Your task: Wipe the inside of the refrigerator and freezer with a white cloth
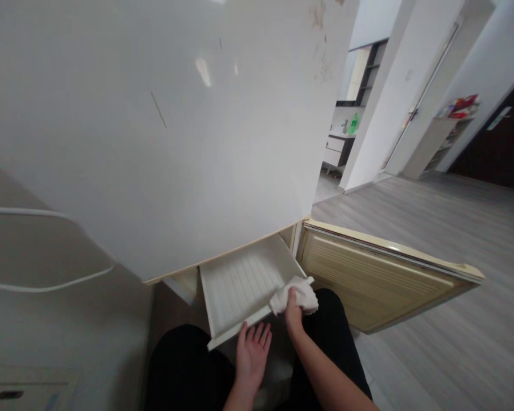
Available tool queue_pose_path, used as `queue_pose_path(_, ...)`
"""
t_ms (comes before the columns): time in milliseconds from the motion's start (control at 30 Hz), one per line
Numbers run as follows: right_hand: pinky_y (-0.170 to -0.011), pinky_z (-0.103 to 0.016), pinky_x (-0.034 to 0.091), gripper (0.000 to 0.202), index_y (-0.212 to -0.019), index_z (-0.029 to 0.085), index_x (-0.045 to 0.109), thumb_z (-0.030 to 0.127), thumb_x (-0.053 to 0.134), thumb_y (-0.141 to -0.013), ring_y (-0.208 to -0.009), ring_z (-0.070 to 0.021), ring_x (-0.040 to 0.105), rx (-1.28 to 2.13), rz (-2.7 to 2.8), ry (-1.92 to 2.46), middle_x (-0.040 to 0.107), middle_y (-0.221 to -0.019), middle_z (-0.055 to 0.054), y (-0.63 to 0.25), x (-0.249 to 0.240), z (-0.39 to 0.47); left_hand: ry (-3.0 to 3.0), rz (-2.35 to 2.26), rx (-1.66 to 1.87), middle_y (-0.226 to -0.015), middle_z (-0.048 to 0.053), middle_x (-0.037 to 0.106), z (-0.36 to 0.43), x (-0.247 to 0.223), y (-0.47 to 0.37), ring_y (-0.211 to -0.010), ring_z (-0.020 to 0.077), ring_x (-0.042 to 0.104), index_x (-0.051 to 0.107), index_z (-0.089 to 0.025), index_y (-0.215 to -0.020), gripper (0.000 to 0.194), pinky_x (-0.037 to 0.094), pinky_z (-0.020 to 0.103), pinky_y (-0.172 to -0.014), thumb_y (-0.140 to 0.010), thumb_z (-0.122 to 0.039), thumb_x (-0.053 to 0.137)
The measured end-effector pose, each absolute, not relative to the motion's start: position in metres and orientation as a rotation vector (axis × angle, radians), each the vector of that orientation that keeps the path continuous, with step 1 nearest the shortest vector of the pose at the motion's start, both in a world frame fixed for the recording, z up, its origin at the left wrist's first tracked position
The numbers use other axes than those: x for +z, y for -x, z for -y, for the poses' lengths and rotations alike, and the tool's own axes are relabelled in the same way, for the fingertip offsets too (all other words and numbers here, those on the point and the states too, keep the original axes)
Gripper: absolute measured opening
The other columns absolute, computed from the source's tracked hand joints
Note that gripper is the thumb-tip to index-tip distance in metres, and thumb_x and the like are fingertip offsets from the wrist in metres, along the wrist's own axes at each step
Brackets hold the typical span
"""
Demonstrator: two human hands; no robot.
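A white drawer (244, 285) with a ribbed bottom is pulled out below a large white panel (188, 148). My right hand (293, 314) grips a crumpled white cloth (302, 294) at the drawer's front right corner, thumb on top. Palm up, my left hand (253, 349) has its fingers spread at the drawer's front edge and holds nothing. Whether its fingertips touch the edge I cannot tell. To the right of the drawer, a cream door (377, 274) with a ribbed inner side stands open.
My knees in black trousers are on both sides of the drawer. A white cable (47, 288) runs at the left by the wall. Behind the door lies grey wood floor (432, 228), with a low shelf (430, 137) and a dark door (497, 142) farther off.
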State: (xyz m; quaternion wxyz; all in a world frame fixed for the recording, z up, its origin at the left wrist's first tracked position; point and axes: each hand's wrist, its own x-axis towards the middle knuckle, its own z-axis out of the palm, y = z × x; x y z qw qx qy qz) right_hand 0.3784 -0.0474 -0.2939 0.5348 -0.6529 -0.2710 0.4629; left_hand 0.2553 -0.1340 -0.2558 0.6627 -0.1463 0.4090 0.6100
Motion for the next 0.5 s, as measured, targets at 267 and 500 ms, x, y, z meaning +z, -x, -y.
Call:
queue_pose_path(267, -0.125, -0.036, 0.016, 0.104, -0.149, 0.001, 0.044, 0.081, 0.036, -0.083, -0.150, -0.0256, 0.028, 1.350, 0.748, 1.617, 0.040, -0.154, -0.018, -0.367, -0.294, 0.083, 0.319, -0.618, 1.456, -0.106, 0.014, 0.068, 0.113, -0.202, -0.259, -0.101, 0.0265, 0.068, 0.062, -0.012, -0.108, 0.032, 0.058, 0.043, -0.093, -0.089, -0.038, 0.057)
queue_pose_path(500, -0.123, -0.037, 0.023, 0.084, -0.142, 0.005, 0.052, 0.061, 0.059, -0.081, -0.146, -0.0259, 0.038, 1.346, 0.727, 1.381, 0.045, -0.152, -0.017, -0.363, -0.298, 0.057, 0.261, -0.666, 1.479, -0.098, 0.016, 0.064, 0.080, -0.185, -0.252, -0.113, 0.0286, 0.062, 0.058, -0.016, -0.086, 0.031, 0.054, 0.044, -0.100, -0.087, -0.047, 0.055)
